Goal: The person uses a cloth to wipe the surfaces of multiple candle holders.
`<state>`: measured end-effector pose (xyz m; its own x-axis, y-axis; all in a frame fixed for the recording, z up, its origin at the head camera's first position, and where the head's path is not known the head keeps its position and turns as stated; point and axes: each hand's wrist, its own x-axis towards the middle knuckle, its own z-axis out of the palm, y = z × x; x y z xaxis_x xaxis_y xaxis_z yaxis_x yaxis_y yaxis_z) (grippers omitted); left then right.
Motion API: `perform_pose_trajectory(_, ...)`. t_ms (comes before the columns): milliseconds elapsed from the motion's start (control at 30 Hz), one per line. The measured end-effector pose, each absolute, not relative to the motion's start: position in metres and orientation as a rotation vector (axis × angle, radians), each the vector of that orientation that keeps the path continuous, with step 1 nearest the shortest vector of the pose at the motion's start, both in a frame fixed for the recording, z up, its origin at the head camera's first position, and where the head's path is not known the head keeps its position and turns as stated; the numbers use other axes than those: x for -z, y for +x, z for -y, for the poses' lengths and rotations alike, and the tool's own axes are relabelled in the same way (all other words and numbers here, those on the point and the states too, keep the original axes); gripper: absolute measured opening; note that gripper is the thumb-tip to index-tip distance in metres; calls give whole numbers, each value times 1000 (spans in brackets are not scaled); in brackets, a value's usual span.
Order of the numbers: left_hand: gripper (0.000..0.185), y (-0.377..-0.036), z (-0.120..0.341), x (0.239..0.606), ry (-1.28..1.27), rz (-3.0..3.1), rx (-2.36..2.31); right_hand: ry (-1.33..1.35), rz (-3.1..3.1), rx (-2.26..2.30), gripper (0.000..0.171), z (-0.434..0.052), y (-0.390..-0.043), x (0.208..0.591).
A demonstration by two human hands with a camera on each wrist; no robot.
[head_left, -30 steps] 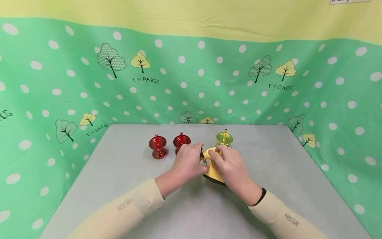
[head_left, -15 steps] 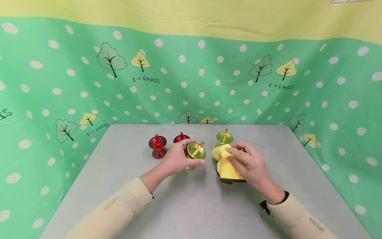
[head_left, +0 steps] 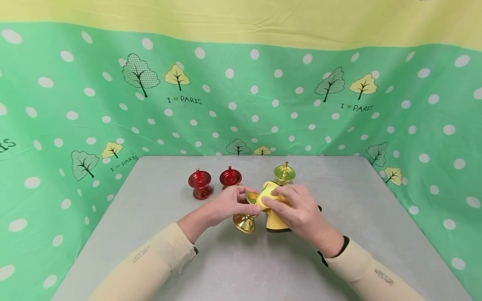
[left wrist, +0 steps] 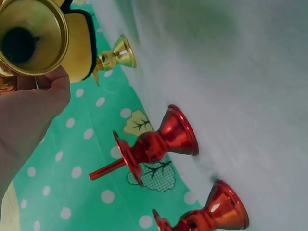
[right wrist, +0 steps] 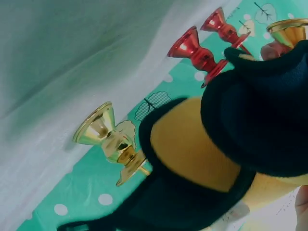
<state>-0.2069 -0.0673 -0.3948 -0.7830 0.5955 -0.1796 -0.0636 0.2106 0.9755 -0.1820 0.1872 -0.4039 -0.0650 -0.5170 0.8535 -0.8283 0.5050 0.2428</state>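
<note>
My left hand (head_left: 226, 205) grips a shiny gold candlestick (head_left: 244, 224) by its upper part, held tilted above the table. In the left wrist view the hollow underside of this candlestick (left wrist: 45, 41) faces the camera. A yellow cloth (head_left: 278, 219) with black edging is pinched in my right hand (head_left: 301, 212) and bunched against the candlestick's dish. The cloth covers the dish's right side and its central stem. In the right wrist view, folds of the cloth (right wrist: 192, 137) fill much of the picture, with part of the held candlestick (right wrist: 288, 32) beyond them.
Two red candlesticks, one at the left (head_left: 201, 180) and one nearer the middle (head_left: 230, 177), stand upright behind my left hand. Another gold candlestick (head_left: 284, 172) stands behind my right hand. The grey table (head_left: 158, 234) ends at a green polka-dot curtain (head_left: 252, 117).
Half a second ago my hands were apart and the gold candlestick's dish showed uncovered. The right hand has since brought the cloth left onto the dish, and the candlestick's tilt has changed.
</note>
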Motion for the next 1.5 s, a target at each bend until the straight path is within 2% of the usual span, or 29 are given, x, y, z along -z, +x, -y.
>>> perform_pose_trajectory(233, 71, -207, 69, 398, 546, -1929, -1684, 1153, 1839, -384, 25, -188, -178, 407)
perform_pose_trajectory(500, 91, -205, 72, 399, 681, -1837, -1690, 1092, 1903, -308, 30, -192, -183, 410)
perform_pose_trajectory(733, 81, -207, 73, 402, 689, -1899, -1733, 1129, 1921, -328, 30, -190, -174, 406)
perform_pose_trajectory(967, 85, -205, 77, 404, 786, -1907, -1651, 1140, 1935, -288, 30, -193, -177, 410)
perform_pose_trajectory(1167, 75, -205, 72, 407, 702, -1991, -1705, 1120, 1985, -311, 31, -195, -177, 413)
perform_pose_trajectory(1367, 79, -206, 68, 409, 624, -2129, -1771, 1142, 1980, -389, 29, -188, -169, 416)
perform_pose_trajectory(1500, 77, -206, 72, 409, 664, -2084, -1727, 1130, 1992, -395, 31, -188, -170, 417)
